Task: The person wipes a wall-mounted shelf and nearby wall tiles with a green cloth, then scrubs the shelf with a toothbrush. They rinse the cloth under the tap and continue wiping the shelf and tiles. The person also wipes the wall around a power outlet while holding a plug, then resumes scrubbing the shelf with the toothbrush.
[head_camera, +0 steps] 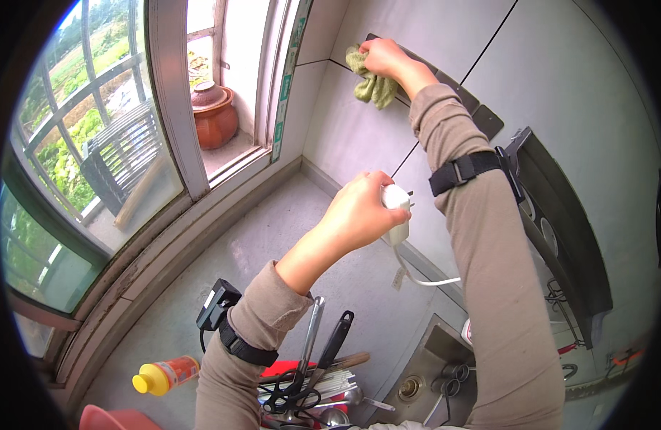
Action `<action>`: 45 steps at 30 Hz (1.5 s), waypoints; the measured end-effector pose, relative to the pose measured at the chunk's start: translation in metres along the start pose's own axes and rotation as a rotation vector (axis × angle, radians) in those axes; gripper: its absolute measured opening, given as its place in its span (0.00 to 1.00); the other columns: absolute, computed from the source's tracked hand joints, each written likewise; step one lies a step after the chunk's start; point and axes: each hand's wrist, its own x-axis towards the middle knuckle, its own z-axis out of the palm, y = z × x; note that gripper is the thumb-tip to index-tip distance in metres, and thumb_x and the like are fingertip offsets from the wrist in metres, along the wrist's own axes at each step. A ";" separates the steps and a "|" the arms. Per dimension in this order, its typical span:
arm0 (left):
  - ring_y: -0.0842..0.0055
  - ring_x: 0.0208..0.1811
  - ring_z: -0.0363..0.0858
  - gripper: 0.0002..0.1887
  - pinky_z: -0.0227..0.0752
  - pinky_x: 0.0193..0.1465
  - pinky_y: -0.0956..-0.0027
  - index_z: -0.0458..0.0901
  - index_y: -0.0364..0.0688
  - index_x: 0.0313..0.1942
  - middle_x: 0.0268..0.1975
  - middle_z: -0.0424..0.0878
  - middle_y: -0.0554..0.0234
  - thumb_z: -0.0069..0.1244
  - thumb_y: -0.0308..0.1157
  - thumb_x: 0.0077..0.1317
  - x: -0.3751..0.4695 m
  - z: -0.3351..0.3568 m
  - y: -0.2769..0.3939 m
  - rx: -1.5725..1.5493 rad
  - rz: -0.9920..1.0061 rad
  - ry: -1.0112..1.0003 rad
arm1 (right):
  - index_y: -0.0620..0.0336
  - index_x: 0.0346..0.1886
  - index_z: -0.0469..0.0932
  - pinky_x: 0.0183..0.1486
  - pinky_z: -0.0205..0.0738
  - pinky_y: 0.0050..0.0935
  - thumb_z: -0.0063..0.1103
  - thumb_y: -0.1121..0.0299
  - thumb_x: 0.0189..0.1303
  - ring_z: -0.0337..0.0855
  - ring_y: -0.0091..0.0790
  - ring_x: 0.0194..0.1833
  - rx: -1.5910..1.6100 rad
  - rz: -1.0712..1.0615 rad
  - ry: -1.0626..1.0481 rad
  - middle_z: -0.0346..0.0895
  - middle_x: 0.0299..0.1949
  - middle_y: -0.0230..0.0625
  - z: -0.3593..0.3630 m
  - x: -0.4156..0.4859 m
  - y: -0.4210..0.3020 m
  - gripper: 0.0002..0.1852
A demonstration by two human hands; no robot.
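My left hand [349, 215] grips a white electrical plug [396, 200], its metal prongs pointing right toward the wall. A white cord [424, 280] with a small tag runs down from it and passes behind my right sleeve. Higher up, my right hand [389, 58] presses a bunched green cloth [374, 86] to the left end of a long dark grey switch or socket panel [489, 119] on the wall. The cloth, hand and forearm cover part of that panel. Between the plug and the panel is a gap of bare wall.
A metal sink [438, 344] with scissors inside lies below. Scissors [293, 398], a black-handled utensil [336, 338] and other utensils crowd the counter. Nearby are a yellow-capped bottle [161, 376] and a black adapter [217, 303]. A lidded clay pot [215, 121] stands at the window; a dark rack [567, 231] hangs right.
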 end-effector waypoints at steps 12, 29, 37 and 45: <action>0.59 0.45 0.76 0.25 0.68 0.49 0.64 0.74 0.32 0.44 0.42 0.76 0.46 0.57 0.38 0.48 -0.011 0.002 0.002 -0.015 0.011 -0.027 | 0.56 0.38 0.78 0.43 0.72 0.40 0.44 0.73 0.49 0.78 0.48 0.41 -0.193 -0.070 0.437 0.79 0.36 0.45 -0.039 -0.050 -0.001 0.14; 0.67 0.41 0.77 0.27 0.69 0.46 0.67 0.75 0.31 0.45 0.40 0.78 0.49 0.59 0.37 0.46 -0.013 -0.004 -0.001 -0.062 0.015 -0.004 | 0.63 0.45 0.75 0.48 0.71 0.43 0.49 0.74 0.48 0.77 0.52 0.44 -0.044 0.029 0.333 0.77 0.39 0.53 0.038 -0.033 0.000 0.17; 0.58 0.46 0.74 0.25 0.67 0.50 0.63 0.74 0.33 0.43 0.42 0.75 0.47 0.57 0.38 0.46 -0.016 0.001 0.001 -0.076 0.016 -0.016 | 0.68 0.34 0.79 0.46 0.73 0.38 0.57 0.65 0.45 0.78 0.51 0.43 0.096 0.306 -0.046 0.78 0.37 0.55 0.043 -0.077 -0.003 0.16; 0.67 0.41 0.78 0.26 0.70 0.46 0.68 0.75 0.31 0.44 0.38 0.79 0.50 0.58 0.38 0.46 -0.018 -0.006 -0.005 -0.039 -0.008 -0.005 | 0.57 0.44 0.74 0.46 0.72 0.45 0.51 0.64 0.49 0.78 0.54 0.42 0.116 0.222 0.468 0.77 0.41 0.48 0.022 -0.078 -0.013 0.17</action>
